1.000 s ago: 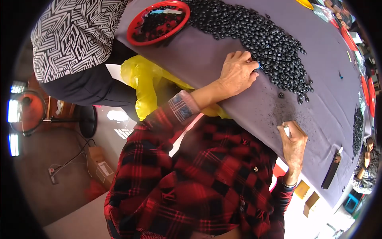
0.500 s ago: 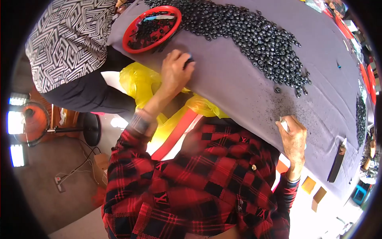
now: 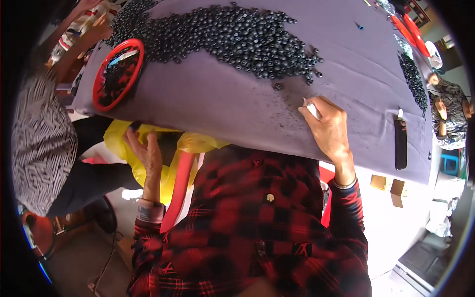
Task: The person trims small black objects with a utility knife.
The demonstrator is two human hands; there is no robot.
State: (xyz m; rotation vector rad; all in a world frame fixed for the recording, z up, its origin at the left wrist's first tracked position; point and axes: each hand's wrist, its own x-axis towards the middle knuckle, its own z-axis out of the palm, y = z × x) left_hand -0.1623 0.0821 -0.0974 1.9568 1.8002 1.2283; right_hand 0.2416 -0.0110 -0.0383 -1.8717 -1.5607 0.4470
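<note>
My left hand (image 3: 145,151) is over an open yellow plastic bag (image 3: 118,136) hanging at the table's near edge. A small dark round piece (image 3: 134,126) shows at its fingertips, with the thumb standing off to the side. Above the table my right hand (image 3: 329,126) is closed around a small white-handled tool (image 3: 312,110), mostly hidden by the fingers. Beyond it lies a wide heap of small black ring-like parts (image 3: 242,42). Dark crumbs are scattered on the grey cloth (image 3: 237,106) near the right hand.
At the left stands a red-rimmed basin (image 3: 140,62) with black bits in it. A black strip-shaped object (image 3: 401,143) lies on the right of the table. One person in patterned clothing (image 3: 42,143) is close on my left; another person (image 3: 449,111) is at the far right.
My left hand has gone from above the table edge to over the yellow bag. The view has shifted, so the table sits differently; my right hand still grips the white-handled tool.
</note>
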